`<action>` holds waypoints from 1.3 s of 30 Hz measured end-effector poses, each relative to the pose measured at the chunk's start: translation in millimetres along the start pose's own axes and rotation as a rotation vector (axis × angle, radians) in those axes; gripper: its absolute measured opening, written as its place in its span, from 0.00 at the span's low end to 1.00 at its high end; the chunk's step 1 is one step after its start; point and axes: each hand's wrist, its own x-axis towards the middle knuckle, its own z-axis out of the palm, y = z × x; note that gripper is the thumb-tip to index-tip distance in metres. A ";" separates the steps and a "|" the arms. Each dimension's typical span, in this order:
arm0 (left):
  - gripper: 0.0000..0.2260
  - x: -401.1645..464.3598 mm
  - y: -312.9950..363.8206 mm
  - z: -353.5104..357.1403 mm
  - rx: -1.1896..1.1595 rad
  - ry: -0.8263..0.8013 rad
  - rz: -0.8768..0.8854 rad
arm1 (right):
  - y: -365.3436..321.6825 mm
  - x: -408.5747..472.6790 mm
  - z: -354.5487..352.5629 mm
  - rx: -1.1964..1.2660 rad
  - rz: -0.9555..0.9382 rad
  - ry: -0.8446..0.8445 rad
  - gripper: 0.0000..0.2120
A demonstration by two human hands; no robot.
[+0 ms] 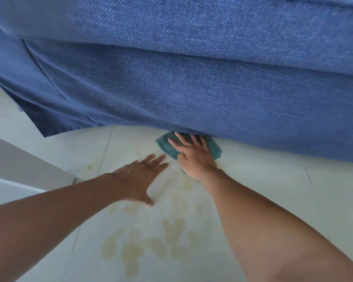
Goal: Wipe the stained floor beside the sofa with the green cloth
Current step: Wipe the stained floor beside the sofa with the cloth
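A folded green cloth lies on the pale tiled floor right at the foot of the blue sofa. My right hand presses flat on the cloth, fingers spread, with the fingertips at the sofa's lower edge. My left hand rests flat on the bare floor just left of it, fingers apart, holding nothing. Yellowish stains spread over the tiles below both hands, between my forearms.
The sofa fills the upper half of the view, and its fabric hangs down to the floor. A grey, low edge juts in at the left. A small yellow spot sits near that edge.
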 end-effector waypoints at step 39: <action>0.48 -69.0 -27.2 40.4 0.049 -0.101 0.029 | 53.8 -61.6 6.6 -0.088 0.375 0.158 0.30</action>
